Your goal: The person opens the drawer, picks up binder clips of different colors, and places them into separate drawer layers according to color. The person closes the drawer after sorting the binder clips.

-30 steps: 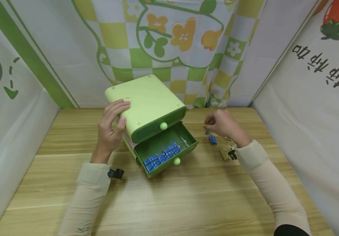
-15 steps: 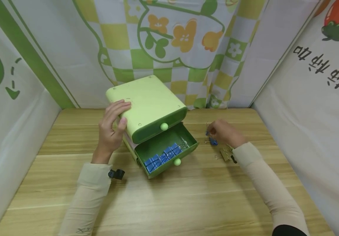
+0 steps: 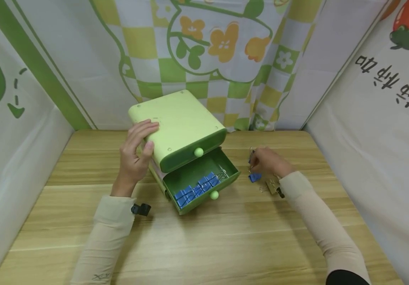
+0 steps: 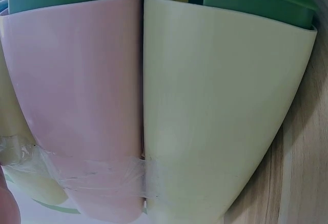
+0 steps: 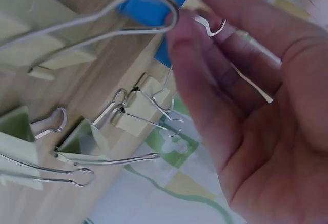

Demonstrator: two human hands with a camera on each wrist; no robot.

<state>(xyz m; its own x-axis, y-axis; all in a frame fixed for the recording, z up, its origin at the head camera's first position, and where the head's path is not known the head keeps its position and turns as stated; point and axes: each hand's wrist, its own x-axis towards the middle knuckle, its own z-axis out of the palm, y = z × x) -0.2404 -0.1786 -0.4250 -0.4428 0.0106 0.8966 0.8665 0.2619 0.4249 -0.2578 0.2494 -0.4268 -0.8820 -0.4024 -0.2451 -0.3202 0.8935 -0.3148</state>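
My left hand (image 3: 135,158) rests on the upper left edge of a pale-green drawer box (image 3: 179,122), fingers on its top. The green lower drawer (image 3: 206,160) is pulled out, with several blue binder clips (image 3: 195,190) in it. To its right, my right hand (image 3: 270,161) is low over the table. Its fingers pinch a blue binder clip (image 3: 251,157), partly hidden behind them; wire handles (image 5: 251,83) show between the fingers. Another blue clip (image 3: 255,177) is just below the fingertips. The left wrist view shows a pink casing (image 4: 82,96) and a pale-green casing (image 4: 220,101).
Yellowish binder clips (image 3: 271,186) lie near my right wrist; several (image 5: 146,103) show in the right wrist view. Clear tape (image 4: 97,175) crosses the casings. A patterned curtain (image 3: 222,95) hangs behind the wooden table (image 3: 204,245).
My right hand has moved slightly down and toward the nearer blue clip, which has tilted and shifted a little nearer. The left hand, box and open drawer have stayed in place.
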